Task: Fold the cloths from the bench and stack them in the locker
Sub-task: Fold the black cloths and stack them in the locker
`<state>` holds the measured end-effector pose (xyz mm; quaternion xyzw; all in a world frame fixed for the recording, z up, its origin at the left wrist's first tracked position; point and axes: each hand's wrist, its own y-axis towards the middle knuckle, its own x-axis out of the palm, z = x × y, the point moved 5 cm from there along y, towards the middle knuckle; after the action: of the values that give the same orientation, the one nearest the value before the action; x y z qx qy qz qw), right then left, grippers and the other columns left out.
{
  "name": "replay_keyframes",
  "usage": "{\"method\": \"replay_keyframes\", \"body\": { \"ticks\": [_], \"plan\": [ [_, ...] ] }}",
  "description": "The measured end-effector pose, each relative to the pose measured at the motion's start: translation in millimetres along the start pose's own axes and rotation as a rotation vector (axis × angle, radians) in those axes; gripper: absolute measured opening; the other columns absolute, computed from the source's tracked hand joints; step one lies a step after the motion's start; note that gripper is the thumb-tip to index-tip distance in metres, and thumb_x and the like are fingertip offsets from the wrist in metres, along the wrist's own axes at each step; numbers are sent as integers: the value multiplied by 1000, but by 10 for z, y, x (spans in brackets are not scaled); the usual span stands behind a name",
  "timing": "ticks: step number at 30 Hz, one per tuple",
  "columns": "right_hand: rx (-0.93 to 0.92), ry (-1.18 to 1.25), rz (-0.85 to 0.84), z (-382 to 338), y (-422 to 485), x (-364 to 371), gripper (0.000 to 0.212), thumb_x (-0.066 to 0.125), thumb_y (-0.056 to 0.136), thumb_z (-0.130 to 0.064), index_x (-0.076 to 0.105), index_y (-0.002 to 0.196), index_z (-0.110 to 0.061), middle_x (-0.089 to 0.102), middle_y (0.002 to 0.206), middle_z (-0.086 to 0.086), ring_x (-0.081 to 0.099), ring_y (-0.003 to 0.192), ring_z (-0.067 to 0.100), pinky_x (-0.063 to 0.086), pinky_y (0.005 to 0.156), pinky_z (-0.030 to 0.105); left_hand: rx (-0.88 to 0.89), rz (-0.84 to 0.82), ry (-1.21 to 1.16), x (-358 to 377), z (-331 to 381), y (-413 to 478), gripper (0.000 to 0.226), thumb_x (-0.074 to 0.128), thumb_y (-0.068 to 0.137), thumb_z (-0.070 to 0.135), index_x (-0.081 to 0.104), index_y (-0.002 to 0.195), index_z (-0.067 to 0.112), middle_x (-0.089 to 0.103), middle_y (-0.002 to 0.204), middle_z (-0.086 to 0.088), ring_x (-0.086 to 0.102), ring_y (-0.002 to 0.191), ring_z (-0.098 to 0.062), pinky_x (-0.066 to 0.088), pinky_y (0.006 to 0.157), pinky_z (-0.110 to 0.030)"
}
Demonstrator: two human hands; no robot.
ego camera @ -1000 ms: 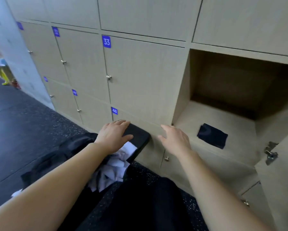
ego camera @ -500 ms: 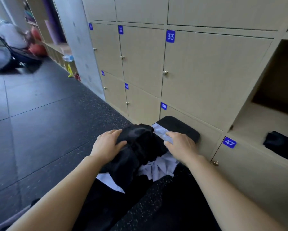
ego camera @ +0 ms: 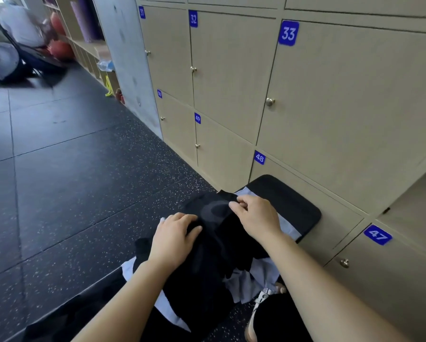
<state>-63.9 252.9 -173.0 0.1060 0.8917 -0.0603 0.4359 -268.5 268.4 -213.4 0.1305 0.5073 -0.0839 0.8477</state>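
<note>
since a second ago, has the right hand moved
Yes. The right hand was past the bench end, by the locker doors; now it is left of there, over the bench, pinching the black cloth.

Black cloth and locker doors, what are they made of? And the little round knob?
Black cloth: looks like thin, soft fabric with a matte finish, since it crumples into loose folds. Locker doors: probably wood-look board, pale and smooth, with faint grain lines. Knob: likely metal, because it is silvery and glints.
</note>
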Motion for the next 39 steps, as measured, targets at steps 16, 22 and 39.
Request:
{"method": "replay_keyframes", "body": {
  "ticks": [16,22,39],
  "plan": [
    [171,587,-89,41,209,112,9,64,86,-8,69,93,-8,72,87,7,67,84,21,55,83,36,-68,-9,-16,-8,3,10,34,63,91,41,66,120,23,66,116,6,59,110,-19,40,104,-41],
    [52,1071,-108,-267,-58,-402,12,59,90,3,68,87,-4,73,76,6,69,73,16,55,69,26,-292,-5,-517,-305,223,10,47,50,93,55,70,95,12,72,91,-8,66,93,-27,50,93,-40],
    [-173,895,324,-462,-632,-1890,6,69,85,-5,68,86,1,60,74,9,56,64,11,45,59,10,36,278,-949,-1493,1660,55,49,64,89,42,52,70,-1,58,68,4,53,61,-7,42,65,-26]
  ]
}}
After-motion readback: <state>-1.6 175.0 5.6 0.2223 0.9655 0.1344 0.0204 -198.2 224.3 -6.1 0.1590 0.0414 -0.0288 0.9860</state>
